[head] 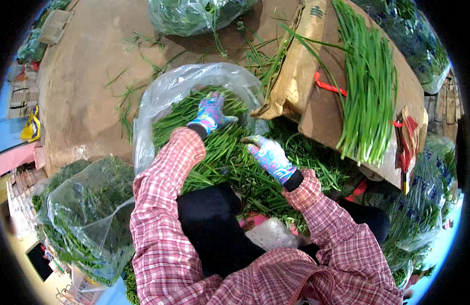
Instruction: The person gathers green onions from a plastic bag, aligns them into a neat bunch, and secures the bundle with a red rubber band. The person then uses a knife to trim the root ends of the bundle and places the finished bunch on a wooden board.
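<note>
In a patterned glove, my left hand (pixel 211 112) rests with fingers spread on a heap of long green leaves (pixel 196 167), which look like garlic chives. The heap sits in a clear plastic bag (pixel 151 110), its rim folded around the far side. My right hand (pixel 271 158), gloved alike, hovers over or lightly touches the near right of the leaves; contact there is unclear. Nothing shows between its fingers. To the right, a trimmed bundle of the same leaves (pixel 368 95) lies on the table, its pale stem ends towards me.
A folded brown cardboard sheet (pixel 296 65) stands between bag and bundle. Red ties (pixel 332 85) lie by the bundle. Another filled plastic bag (pixel 198 19) sits at the table's far side. A full bag of greens (pixel 94 213) stands at left, more bags (pixel 417 213) at right.
</note>
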A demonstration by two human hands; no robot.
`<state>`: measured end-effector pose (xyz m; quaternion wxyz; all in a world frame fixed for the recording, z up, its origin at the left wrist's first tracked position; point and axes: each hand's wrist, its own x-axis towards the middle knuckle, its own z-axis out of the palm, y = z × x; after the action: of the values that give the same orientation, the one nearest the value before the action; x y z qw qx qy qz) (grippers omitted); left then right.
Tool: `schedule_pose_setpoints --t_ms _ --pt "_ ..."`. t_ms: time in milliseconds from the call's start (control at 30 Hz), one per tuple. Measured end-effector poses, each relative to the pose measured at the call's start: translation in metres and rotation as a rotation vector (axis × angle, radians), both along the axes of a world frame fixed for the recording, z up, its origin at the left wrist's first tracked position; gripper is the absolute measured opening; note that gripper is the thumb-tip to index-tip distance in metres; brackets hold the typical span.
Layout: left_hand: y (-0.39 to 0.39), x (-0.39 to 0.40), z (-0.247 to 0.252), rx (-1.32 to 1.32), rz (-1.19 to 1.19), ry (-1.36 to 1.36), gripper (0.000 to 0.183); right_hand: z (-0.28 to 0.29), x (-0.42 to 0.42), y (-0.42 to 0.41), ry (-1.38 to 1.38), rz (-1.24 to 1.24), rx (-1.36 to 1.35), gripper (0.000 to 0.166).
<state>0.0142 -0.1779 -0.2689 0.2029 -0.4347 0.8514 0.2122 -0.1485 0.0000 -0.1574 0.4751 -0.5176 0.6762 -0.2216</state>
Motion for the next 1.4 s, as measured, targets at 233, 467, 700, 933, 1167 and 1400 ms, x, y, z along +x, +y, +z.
schedule_pose_setpoints --t_ms 233,467,700,933,1167,1400 --pt "-0.062 0.002 -0.046 0.149 0.086 0.016 0.114 -0.042 0.003 -0.020 -0.124 -0.009 -0.024 0.027" --pt "-0.063 -0.014 -0.021 0.236 -0.047 -0.057 0.105 -0.064 0.007 -0.027 -0.169 0.045 -0.042 0.027" --pt "-0.068 0.017 -0.040 0.523 0.029 0.329 0.098 -0.061 -0.001 -0.018 -0.189 -0.019 0.153 0.029" --pt "-0.062 0.005 -0.038 0.469 0.038 0.106 0.091 -0.089 0.013 0.011 0.022 -0.037 -0.103 0.025" --pt "-0.048 0.023 -0.039 0.406 -0.102 0.271 0.097 -0.062 0.007 0.006 -0.009 0.009 0.000 0.023" --pt "-0.053 0.053 -0.004 0.432 0.302 0.314 0.076 -0.065 0.004 0.012 -0.048 -0.020 0.019 0.025"
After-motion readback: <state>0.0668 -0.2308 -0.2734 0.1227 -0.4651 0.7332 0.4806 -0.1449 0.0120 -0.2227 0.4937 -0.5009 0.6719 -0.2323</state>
